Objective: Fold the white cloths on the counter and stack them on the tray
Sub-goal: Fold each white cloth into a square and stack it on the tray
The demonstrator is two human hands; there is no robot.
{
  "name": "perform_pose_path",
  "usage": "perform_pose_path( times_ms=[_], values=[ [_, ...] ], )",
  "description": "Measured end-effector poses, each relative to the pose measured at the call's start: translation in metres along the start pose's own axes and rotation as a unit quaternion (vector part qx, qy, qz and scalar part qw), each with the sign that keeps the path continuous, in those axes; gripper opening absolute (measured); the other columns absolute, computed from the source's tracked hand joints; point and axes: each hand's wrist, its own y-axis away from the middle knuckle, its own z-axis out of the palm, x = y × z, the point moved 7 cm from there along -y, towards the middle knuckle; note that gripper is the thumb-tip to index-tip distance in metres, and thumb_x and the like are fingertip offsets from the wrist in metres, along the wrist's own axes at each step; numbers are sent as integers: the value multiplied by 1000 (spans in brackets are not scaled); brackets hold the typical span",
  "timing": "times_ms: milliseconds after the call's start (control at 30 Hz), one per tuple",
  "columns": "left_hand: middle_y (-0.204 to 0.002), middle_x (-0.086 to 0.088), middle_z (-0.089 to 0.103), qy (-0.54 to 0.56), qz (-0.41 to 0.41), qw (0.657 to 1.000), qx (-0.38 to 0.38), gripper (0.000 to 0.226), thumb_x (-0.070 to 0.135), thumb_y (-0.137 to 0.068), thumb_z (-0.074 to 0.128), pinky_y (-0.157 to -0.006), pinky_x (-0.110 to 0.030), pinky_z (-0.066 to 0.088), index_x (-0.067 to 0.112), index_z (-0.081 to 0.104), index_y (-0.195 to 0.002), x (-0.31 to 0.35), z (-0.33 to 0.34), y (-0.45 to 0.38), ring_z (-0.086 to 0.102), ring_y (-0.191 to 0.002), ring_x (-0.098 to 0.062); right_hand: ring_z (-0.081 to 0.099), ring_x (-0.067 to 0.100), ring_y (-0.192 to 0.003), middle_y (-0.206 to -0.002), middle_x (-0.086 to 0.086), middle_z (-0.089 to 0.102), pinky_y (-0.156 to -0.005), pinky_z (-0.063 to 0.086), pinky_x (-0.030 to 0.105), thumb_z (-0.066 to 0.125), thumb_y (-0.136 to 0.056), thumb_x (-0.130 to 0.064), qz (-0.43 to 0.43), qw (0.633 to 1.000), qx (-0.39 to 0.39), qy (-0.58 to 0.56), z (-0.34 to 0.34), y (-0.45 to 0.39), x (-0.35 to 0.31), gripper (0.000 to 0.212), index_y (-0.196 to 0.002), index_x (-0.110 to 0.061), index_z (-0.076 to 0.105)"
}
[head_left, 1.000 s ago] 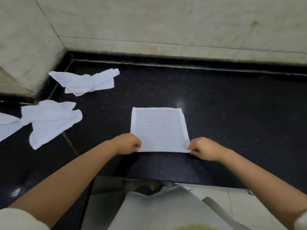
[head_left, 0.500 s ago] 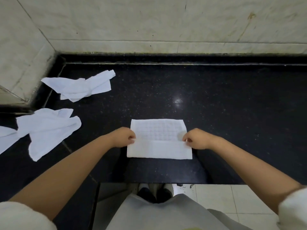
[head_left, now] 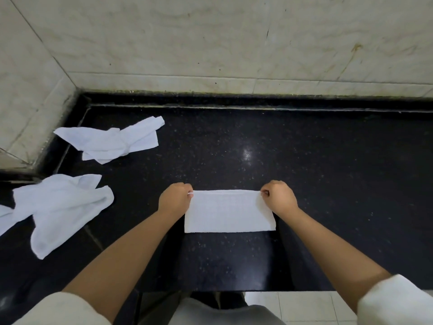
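Since a second ago: near edge of the white cloth (head_left: 229, 212) carried away from the body and laid onto the far edge; square now halved to a flat rectangle, long side left to right.

Item 1, white cloth: lies on the black counter (head_left: 328, 172) near its front edge, directly ahead of the person. Thin woven fabric with a faint waffle-like grain; crease nearest the body, free edges at the far side, roughly aligned.

Item 2, left hand (head_left: 174, 199): at the far left corner, fingers curled and pinching both layers.

Item 3, right hand (head_left: 280, 198): at the far right corner, fingers likewise curled, pinching the corner. Holding both corners likely keeps the layers squared and taut while the fold settles.

Item 4, crumpled cloth (head_left: 110, 141): unfolded, near the back left corner of the counter, well apart from the folded piece.

Item 5, second crumpled cloth (head_left: 61, 207): unfolded, thicker-looking, soft rumpled heap at left.

Item 6, counter: polished dark stone, speckled, reflective. Wall (head_left: 210, 43): pale veined marble tile.

Tray: not in view. Judged early in the task; one cloth half-folded, at least two untouched.
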Motion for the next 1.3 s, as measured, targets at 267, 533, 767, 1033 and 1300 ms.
perform_pose_path(
  times_ms=[267, 533, 767, 1033, 1300],
  values=[
    [-112, -2, 59, -51, 35, 998, -12, 23, 16, -96, 43, -80, -28, 46, 10, 61, -108, 1, 10, -5, 49, -109, -17, 52, 22, -105, -113, 4, 60, -80, 41, 28, 42, -89, -3, -48, 989, -43, 131, 18, -7, -8, 29, -108, -10, 63],
    [-106, -5, 60, -98, 70, 993, -11, 21, 13, -94, 41, -76, -26, 44, 7, 59, -103, 9, 9, -12, 53, -101, -19, 53, 21, -101, -104, 7, 60, -76, 45, 27, 41, -90, -2, -33, 992, -34, 115, 18, -12, -7, 21, -98, -5, 61],
    [-121, -5, 49, -171, 105, 978, -51, 30, 8, -94, 41, -83, -25, 44, 11, 49, -123, 19, 17, -12, 49, -109, -18, 45, 23, -114, -118, 8, 52, -90, 41, 28, 40, -91, -3, -62, 989, -98, 89, 19, -15, -4, 30, -118, -7, 55],
    [-64, -9, 58, -76, 191, 970, 131, 25, 23, -72, 48, -41, -24, 45, 8, 66, -64, 32, -44, -18, 59, -54, -27, 57, 38, -81, -89, 20, 61, -67, 48, 42, 51, -79, -1, -102, 984, 138, 39, -56, -13, -18, 17, -86, 2, 67],
    [-64, -8, 63, -93, 310, 927, 187, 30, 21, -80, 48, -46, -30, 47, 7, 67, -61, 41, -54, 11, 59, -58, -27, 43, 19, -79, -75, 11, 63, -66, 37, 32, 53, -69, -2, -145, 931, 333, -47, -79, 35, -14, 12, -68, -5, 65]
  ],
)
